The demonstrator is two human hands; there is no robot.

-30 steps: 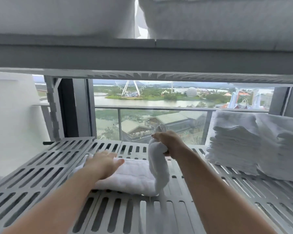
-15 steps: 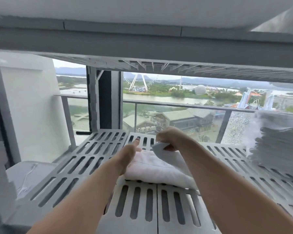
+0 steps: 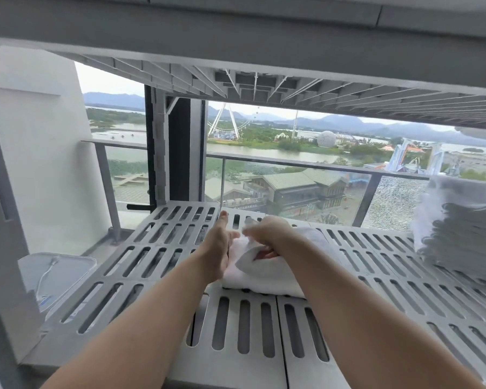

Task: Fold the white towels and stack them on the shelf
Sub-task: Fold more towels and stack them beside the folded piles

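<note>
fingers (image 3: 265,254) of r hand (image 3: 267,234) curled tight, clamped on a fold of the white towel (image 3: 267,279), tips tucked under the flap. l hand (image 3: 218,249) sits just left of them, its fingers straight & together, edge-on against the towel's left side. towel lies part-folded under both hands on the slatted grey shelf (image 3: 244,327). well right of the fingers: stack of folded towels (image 3: 460,237), same shelf, blurred. down-left of l hand, below shelf level: clear plastic box (image 3: 56,279) w/ a white cable on it. upper shelf (image 3: 236,43) overhead; glass balcony rail (image 3: 292,164) beyond the fingers.
</note>
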